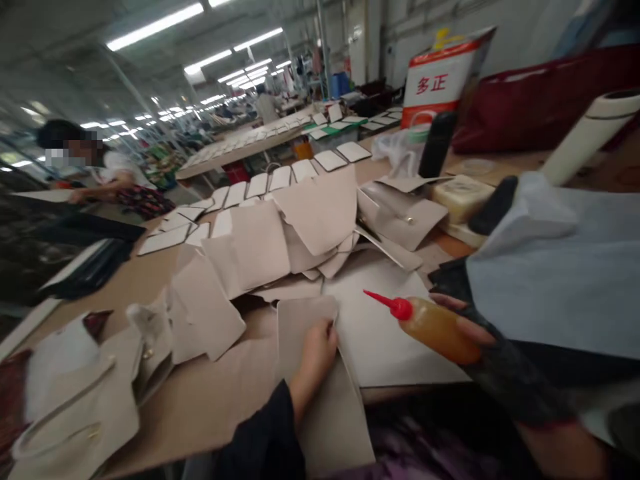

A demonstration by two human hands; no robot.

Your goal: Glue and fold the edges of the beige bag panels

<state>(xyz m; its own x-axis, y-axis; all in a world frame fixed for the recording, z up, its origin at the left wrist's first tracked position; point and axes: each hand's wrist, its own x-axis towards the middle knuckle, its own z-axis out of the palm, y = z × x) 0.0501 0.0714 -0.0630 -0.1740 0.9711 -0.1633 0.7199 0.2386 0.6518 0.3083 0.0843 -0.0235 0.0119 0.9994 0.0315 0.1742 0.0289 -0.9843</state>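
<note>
Near the table's front edge, my left hand (pixel 319 350) has its fingers closed on the right side of a long beige panel (pixel 330 407), which hangs over the edge toward me. My right hand (pixel 475 327), in a dark fingerless glove, is wrapped round a glue bottle (pixel 435 327) of amber liquid. The bottle's red nozzle points up and left, above a pale board (pixel 375 327). Behind my left hand lies a heap of beige panels (pixel 260 243). A beige piece with a metal stud (pixel 405 217) rests at the heap's right.
Beige bag parts (pixel 100 400) with a handle lie at left front. Rows of white-faced pieces (pixel 257 187) stand behind the heap. At right are a cream block (pixel 463 197), a grey cloth (pixel 560 267) and a pale flask (pixel 585 137). A person (pixel 120 173) works at far left.
</note>
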